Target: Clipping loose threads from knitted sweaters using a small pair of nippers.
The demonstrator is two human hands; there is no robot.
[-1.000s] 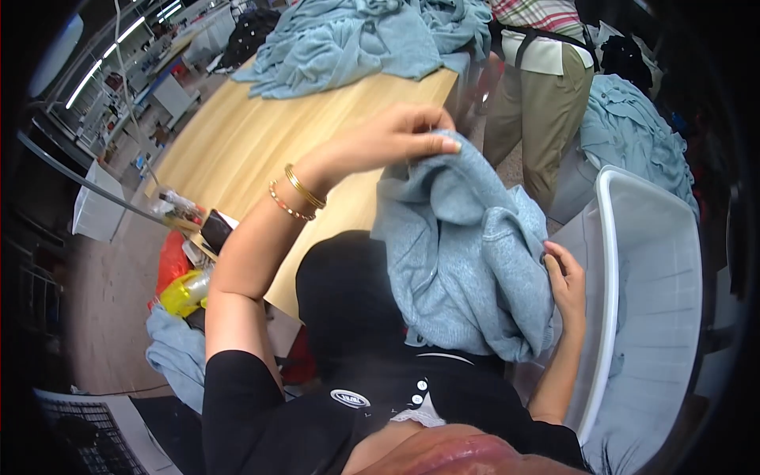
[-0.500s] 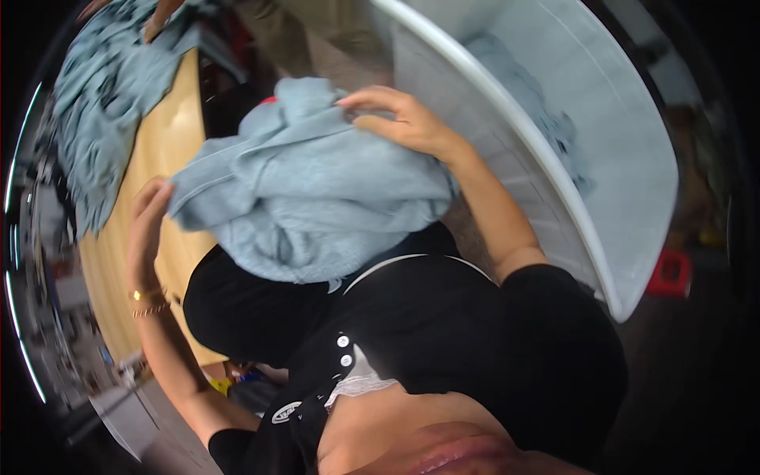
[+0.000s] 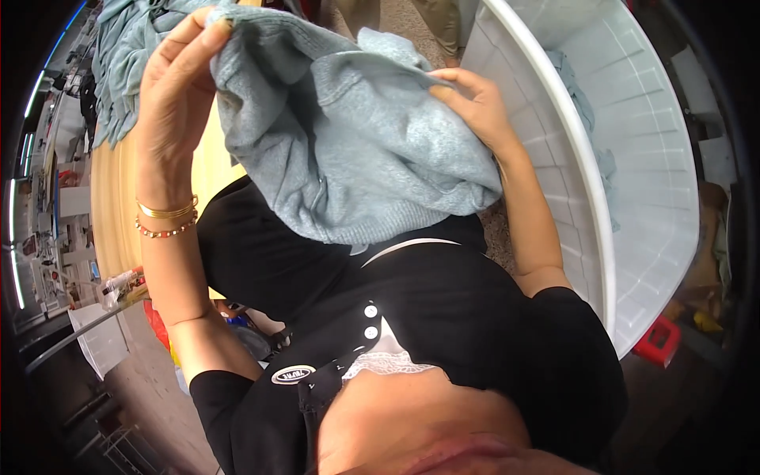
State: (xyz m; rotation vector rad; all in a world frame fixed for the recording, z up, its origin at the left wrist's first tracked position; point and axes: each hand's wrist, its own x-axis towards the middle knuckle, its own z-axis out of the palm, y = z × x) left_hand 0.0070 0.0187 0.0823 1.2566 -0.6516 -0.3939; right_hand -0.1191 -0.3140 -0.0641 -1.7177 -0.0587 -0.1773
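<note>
From my remote view, the left hand [image 3: 174, 91] was raised, thumb and fingers pinching the edge of the blue-grey knit garment [image 3: 372, 150]; the right hand [image 3: 481, 111] gripped its opposite side, the cloth hanging between them above the lap [image 3: 249, 237].

On your right stands a ribbed white plastic bin [image 3: 651, 158], with a bright red plastic object [image 3: 658, 342] near it; on your left you have a pale wood-grained table [image 3: 116, 198] and, farther off, white strip lights [image 3: 17, 277].
</note>
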